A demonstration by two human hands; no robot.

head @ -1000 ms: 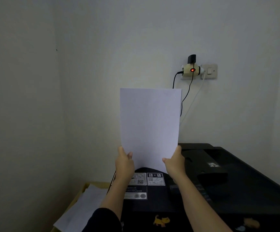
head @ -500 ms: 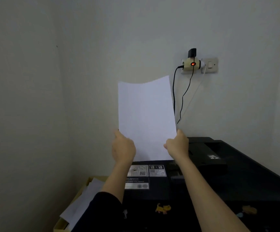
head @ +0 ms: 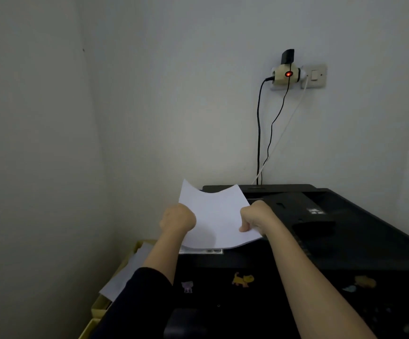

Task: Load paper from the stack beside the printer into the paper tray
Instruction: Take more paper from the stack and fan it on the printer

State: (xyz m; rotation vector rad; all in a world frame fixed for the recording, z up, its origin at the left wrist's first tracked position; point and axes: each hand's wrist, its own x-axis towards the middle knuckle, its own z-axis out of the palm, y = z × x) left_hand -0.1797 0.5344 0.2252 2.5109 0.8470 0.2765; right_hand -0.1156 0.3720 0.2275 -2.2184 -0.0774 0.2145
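Note:
A white sheet of paper (head: pixel 217 216) lies tilted back over the left part of the black printer (head: pixel 345 245), its far edge sagging in the middle. My left hand (head: pixel 177 218) grips its left edge and my right hand (head: pixel 256 217) grips its right edge. The sheet's near edge curls down over the white label on the printer's top. The paper stack (head: pixel 125 272) lies to the left of the printer, partly hidden by my left arm. Where the paper tray's slot lies cannot be told under the sheet.
A yellow box (head: pixel 100 307) holds the stack against the left wall. A wall socket (head: pixel 289 74) with a red light sits above the printer, with cables (head: pixel 259 133) hanging down behind it. Animal stickers (head: pixel 242 280) dot the printer's front.
The sheet stood upright in front of the wall; both hands have lowered and tipped it backwards down onto the printer's top. The socket and cables behind it now show.

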